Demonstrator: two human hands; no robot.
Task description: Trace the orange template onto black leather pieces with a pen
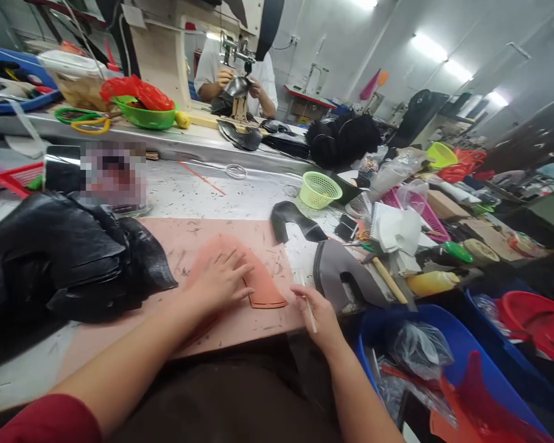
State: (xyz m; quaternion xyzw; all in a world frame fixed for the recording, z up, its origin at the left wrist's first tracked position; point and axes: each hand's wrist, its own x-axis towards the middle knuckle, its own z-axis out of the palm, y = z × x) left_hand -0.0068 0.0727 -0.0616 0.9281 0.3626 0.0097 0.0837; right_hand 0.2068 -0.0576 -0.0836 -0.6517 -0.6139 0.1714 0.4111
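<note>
My left hand [226, 277] lies flat with spread fingers on an orange curved template [265, 283], pressing it on the pinkish work sheet [166, 231]. A dark edge shows beneath the template's lower right end; what lies under the rest is hidden. Just right of that end, my right hand [321, 314] pinches a thin whitish pen-like stick [311, 311]. A stack of black leather-like pieces [87, 252] rests left of my left hand. Beyond my right hand lie dark grey curved pieces [341, 271] and a single black curved piece [290, 215].
A pale green basket [321, 191] stands at the back of the table. A wooden-handled tool [390, 280] and a yellow bottle [431, 283] lie right. Blue bins [367, 344] stand below the right edge. Opposite, a person [263, 67] works at a sewing machine [166, 49].
</note>
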